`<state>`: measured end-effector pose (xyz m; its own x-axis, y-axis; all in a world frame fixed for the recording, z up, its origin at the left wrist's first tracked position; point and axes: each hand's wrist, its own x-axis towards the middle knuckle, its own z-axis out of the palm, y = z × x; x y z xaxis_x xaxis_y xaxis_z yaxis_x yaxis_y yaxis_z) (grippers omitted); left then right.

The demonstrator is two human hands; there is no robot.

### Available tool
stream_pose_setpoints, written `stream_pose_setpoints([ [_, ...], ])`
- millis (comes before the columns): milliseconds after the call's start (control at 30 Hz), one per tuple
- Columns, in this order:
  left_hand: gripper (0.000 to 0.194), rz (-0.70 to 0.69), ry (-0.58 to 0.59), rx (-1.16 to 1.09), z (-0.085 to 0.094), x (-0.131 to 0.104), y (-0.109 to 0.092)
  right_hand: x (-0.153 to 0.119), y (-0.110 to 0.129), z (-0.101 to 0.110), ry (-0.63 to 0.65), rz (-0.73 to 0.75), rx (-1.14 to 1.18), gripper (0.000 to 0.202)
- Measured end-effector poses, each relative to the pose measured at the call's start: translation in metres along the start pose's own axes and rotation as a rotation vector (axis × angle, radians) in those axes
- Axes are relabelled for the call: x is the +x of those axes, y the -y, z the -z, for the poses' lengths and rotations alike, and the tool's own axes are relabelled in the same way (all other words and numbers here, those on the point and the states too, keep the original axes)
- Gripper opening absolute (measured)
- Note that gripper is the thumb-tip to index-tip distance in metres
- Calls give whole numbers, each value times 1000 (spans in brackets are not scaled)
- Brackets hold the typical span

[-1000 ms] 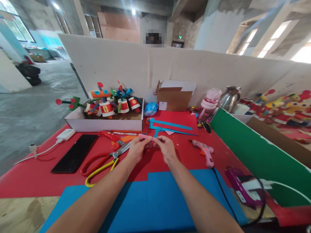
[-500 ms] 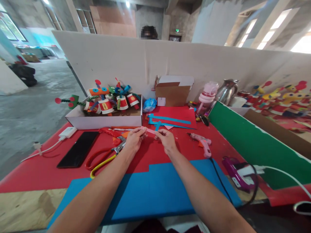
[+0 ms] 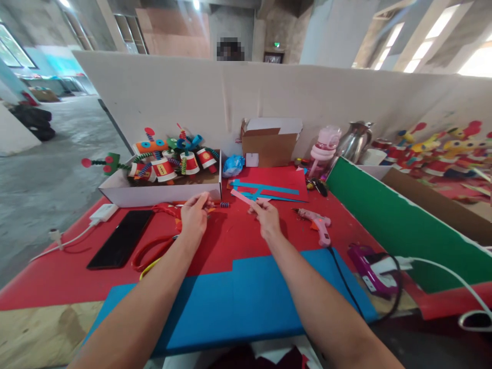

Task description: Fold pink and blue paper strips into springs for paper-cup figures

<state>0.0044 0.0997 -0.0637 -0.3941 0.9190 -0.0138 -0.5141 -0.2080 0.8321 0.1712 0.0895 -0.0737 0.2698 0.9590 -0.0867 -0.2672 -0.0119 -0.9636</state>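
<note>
Between the thumb and fingers of my right hand (image 3: 266, 216) is a pink paper strip (image 3: 241, 196), its free end pointing up and left. My left hand (image 3: 195, 212) is off the strip, to its left, with the fingers curled together; whether anything is in them is hidden. Just right of my left fingertips lies a small dark blue folded paper spring (image 3: 225, 205). Behind the strip, blue paper strips (image 3: 265, 187) lie on a red sheet (image 3: 295, 179). Red-and-yellow-handled pliers (image 3: 148, 259) are partly covered by my left forearm.
A white box (image 3: 161, 195) of paper-cup figures (image 3: 163, 169) stands back left. A black phone (image 3: 120, 240) lies left. On the right are a pink glue gun (image 3: 317, 223) with cord, a purple device (image 3: 371, 271) and a green-sided box (image 3: 392, 230). Behind stand a pink bottle (image 3: 325, 148) and steel jug (image 3: 353, 141).
My left hand has let go of the pink strip and moved left. The strip now tilts up from my right hand alone. The folded spring has come into view.
</note>
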Motion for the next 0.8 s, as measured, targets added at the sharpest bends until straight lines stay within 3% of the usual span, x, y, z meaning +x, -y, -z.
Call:
stream_pose_setpoints([
  [167,31,1,224,248,-11,-21,10,-4,0,-6,68,-59,118,28],
  [333,35,57,326,332,-19,-36,14,-15,0,-12,171,-47,112,29],
  [433,32,61,331,377,-18,-36,14,-18,-1,-12,202,-49,55,30],
  [633,38,218,342,289,-16,-37,16,-20,-1,-13,245,-101,115,35],
  [800,37,193,288,317,-16,-39,14,-24,2,-15,266,-127,126,38],
])
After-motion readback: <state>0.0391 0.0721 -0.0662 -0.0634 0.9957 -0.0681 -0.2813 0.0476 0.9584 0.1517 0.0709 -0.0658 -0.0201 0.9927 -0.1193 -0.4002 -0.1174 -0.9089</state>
